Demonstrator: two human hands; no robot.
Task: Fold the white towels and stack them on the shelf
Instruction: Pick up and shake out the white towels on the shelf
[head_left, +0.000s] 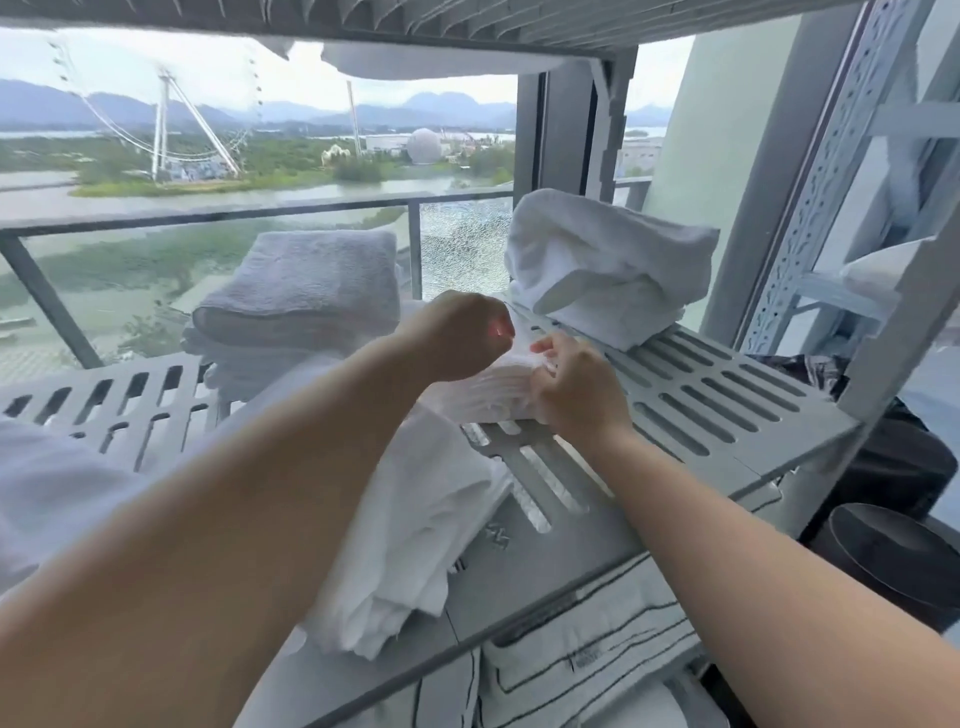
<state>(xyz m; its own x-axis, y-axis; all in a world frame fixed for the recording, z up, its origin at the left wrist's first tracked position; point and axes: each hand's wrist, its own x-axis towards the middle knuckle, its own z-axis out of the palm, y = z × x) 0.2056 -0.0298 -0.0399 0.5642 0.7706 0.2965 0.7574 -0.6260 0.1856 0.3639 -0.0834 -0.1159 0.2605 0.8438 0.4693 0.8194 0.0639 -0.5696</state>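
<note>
A small folded white towel (480, 392) lies on the grey slotted shelf (727, 410). My right hand (576, 387) grips its right end with curled fingers. My left hand (457, 332) is curled into a fist right above the towel's far edge; whether it pinches the cloth is hidden. A longer white towel (415, 525) hangs from under my left forearm over the shelf's front. A stack of folded towels (301, 296) stands at the back left. A loosely bundled white towel (602, 265) sits at the back right.
An upper shelf (467, 21) hangs close overhead. A perforated metal upright (821, 171) and a shelf post stand at the right. White linens with dark trim (587, 644) lie on the lower shelf. A dark round object (893, 556) sits low right. Window glass is behind.
</note>
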